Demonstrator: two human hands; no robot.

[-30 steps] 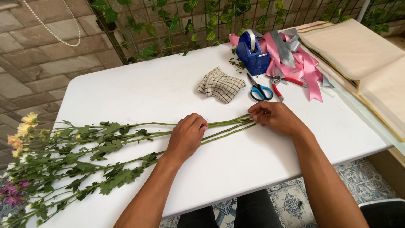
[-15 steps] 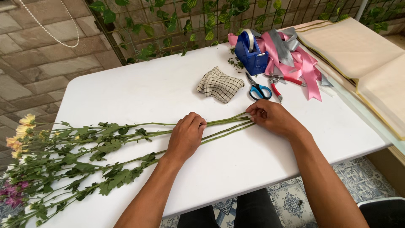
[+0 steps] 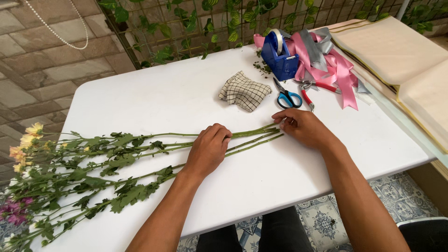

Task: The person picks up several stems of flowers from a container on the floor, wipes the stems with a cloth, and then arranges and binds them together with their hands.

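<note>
A bundle of long green flower stems (image 3: 158,144) lies across the white plastic table (image 3: 154,93), running from leafy, yellow and purple blooms hanging off the near left edge to bare cut ends near the table's middle. The left hand (image 3: 207,149) lies palm down on top of the stems, its fingers curled loosely over them and pressing them to the table; whether the fingers close fully round the stems cannot be told. The right hand (image 3: 303,128) rests on the table just right of the cut ends, fingers bent and close together, fingertips touching the tips of the stems, with nothing clasped in it.

Just beyond the hands lies a crumpled cream cloth with a dark check (image 3: 243,91). To its right, a pair of scissors with blue handles (image 3: 287,95) lies flat, and beside that, red-handled pruning shears (image 3: 310,91). Farther back stands a blue plastic tape dispenser (image 3: 278,58), touching a heap of pink and grey satin ribbons (image 3: 329,63) on its right. At the far right edge lie stacked sheets of beige paper (image 3: 396,46). Behind the table, green ivy (image 3: 186,23) climbs a wire fence
</note>
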